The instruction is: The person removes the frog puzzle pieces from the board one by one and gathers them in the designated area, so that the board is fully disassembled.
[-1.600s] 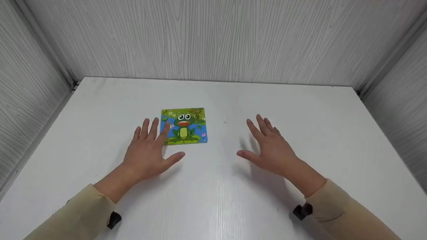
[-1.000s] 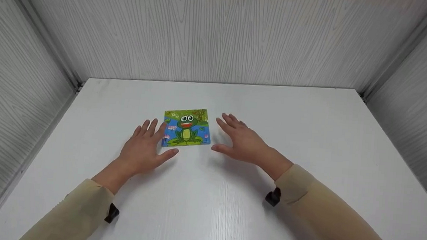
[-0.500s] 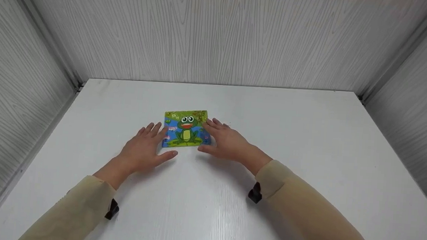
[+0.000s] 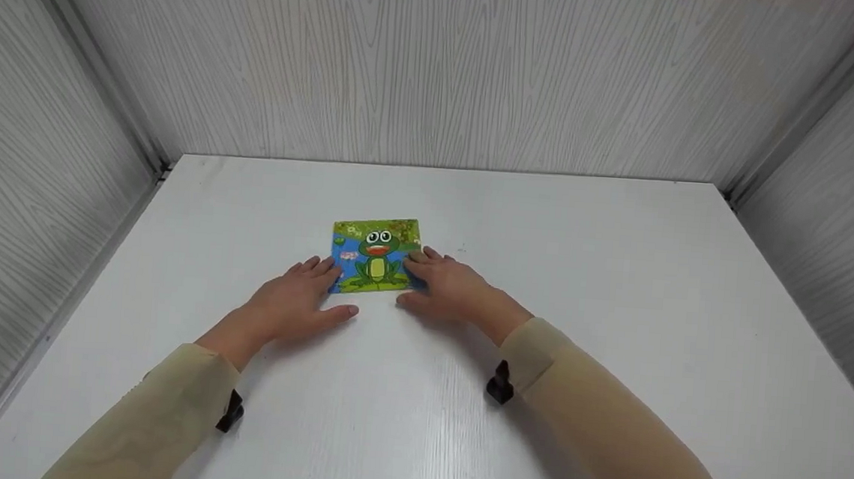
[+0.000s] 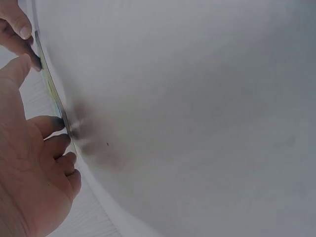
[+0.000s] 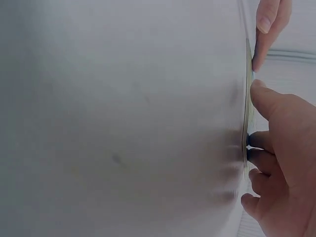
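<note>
A thin square board with a frog picture (image 4: 378, 255) lies flat on the white table, left of the middle in the head view. My left hand (image 4: 289, 306) rests its fingertips on the board's left edge, thumb spread out over the table. On the opposite side, fingertips of my right hand (image 4: 452, 290) touch the right edge, with the thumb near the lower right corner. Both wrist views show the board edge-on: a narrow strip (image 5: 49, 84) in the left one, a pale strip (image 6: 249, 89) in the right one. Neither hand curls round it.
Wood-grained panels stand around the table (image 4: 585, 235): a back wall (image 4: 439, 67), a left wall (image 4: 32, 189) and a right wall (image 4: 844, 186). A small black device (image 4: 501, 384) sits at the right cuff, another black device (image 4: 231, 412) at the left cuff.
My right hand has moved left from bare table to the board's right edge. The left fingers have lowered onto its left edge. The board lies much as before.
</note>
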Tool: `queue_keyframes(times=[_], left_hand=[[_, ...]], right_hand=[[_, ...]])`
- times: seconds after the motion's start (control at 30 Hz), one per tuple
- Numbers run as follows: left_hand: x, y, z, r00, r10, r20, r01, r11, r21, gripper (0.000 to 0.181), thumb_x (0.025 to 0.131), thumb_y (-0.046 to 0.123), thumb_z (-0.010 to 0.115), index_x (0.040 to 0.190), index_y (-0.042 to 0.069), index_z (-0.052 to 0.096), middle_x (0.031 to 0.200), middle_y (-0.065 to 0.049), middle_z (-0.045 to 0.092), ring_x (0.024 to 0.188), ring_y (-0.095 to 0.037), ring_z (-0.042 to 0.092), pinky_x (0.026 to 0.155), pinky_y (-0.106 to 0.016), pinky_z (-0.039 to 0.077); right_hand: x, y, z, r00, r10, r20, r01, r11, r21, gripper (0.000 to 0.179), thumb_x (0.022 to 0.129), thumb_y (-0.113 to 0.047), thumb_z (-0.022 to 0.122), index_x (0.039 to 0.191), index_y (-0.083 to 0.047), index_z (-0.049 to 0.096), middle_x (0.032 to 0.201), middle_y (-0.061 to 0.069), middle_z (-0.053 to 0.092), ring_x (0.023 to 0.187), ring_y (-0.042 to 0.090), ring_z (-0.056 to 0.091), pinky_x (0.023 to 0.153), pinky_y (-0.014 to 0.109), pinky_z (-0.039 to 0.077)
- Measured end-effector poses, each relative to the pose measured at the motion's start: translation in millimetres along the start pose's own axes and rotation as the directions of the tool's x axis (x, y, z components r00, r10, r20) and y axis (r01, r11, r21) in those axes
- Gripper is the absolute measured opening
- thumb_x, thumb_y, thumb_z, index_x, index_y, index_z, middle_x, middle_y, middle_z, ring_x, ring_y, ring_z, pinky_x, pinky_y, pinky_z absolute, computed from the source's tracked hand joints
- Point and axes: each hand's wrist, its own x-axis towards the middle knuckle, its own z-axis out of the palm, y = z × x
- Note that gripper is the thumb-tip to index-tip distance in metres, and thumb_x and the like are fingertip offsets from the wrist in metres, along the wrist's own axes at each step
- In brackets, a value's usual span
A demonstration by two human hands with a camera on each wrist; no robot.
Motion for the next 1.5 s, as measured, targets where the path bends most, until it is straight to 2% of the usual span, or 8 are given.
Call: queue_keyframes(times=[0.2,0.4,0.63,0.8,1.17,1.5], left_hand=[[-0.3,0.8,-0.5,1.0,-0.012,0.02,0.012,1.0,0.005,0.099,0.1,0.076,0.046,0.169,0.008,0.025,0.176,-0.014,0.018,0.161,-0.041,0.015,0.126,-0.061,0.021],[-0.2,5.5,1.7,1.0,0.016,0.025,-0.017,0.999,0.038,0.099,0.101,0.074,0.046,0.167,0.003,0.025,0.174,-0.018,0.021,0.16,-0.042,0.019,0.126,-0.06,0.024],[-3.6,13.6,2.4,0.999,0.05,0.01,-0.051,0.997,0.063,0.098,0.102,0.072,0.046,0.165,-0.001,0.03,0.172,-0.02,0.026,0.159,-0.042,0.024,0.125,-0.059,0.028],[-3.6,22.7,4.2,0.998,0.066,0.013,-0.067,0.993,0.097,0.098,0.102,0.071,0.046,0.165,-0.002,0.03,0.172,-0.021,0.027,0.16,-0.041,0.022,0.126,-0.056,0.025],[-8.9,41.8,9.2,0.994,0.111,0.018,-0.112,0.987,0.114,0.096,0.102,0.069,0.048,0.164,-0.003,0.033,0.171,-0.02,0.03,0.161,-0.036,0.022,0.129,-0.05,0.021],[-13.4,59.7,15.2,0.99,0.138,0.026,-0.14,0.982,0.124,0.095,0.102,0.07,0.047,0.164,-0.001,0.035,0.171,-0.019,0.031,0.16,-0.035,0.024,0.128,-0.05,0.022]], right_hand=[[-1.4,1,3,1.0,-0.004,0.003,0.004,1.0,-0.01,0.081,0.105,-0.062,0.054,0.17,-0.022,0.028,0.176,0.001,0.023,0.162,0.028,0.017,0.128,0.048,0.023],[-7.7,0,1,1.0,-0.007,0.024,0.007,1.0,-0.01,0.081,0.106,-0.061,0.053,0.17,-0.019,0.027,0.175,0.003,0.023,0.162,0.026,0.017,0.129,0.046,0.02],[-17.8,3,-3,0.998,-0.059,0.02,0.06,0.997,-0.041,0.076,0.108,-0.057,0.051,0.167,-0.012,0.032,0.173,0.008,0.028,0.162,0.027,0.019,0.13,0.044,0.017],[-26.6,7,-3,0.998,-0.051,0.034,0.052,0.998,-0.036,0.075,0.108,-0.055,0.051,0.168,-0.013,0.031,0.173,0.008,0.028,0.161,0.027,0.02,0.13,0.044,0.018],[-50.7,19,0,0.996,-0.074,0.044,0.076,0.997,-0.027,0.072,0.11,-0.049,0.053,0.167,-0.011,0.033,0.172,0.012,0.03,0.16,0.03,0.025,0.129,0.048,0.022],[-75.5,28,-1,0.996,-0.073,0.054,0.074,0.997,-0.006,0.072,0.109,-0.048,0.055,0.167,-0.012,0.034,0.172,0.012,0.029,0.159,0.032,0.026,0.128,0.05,0.023]])
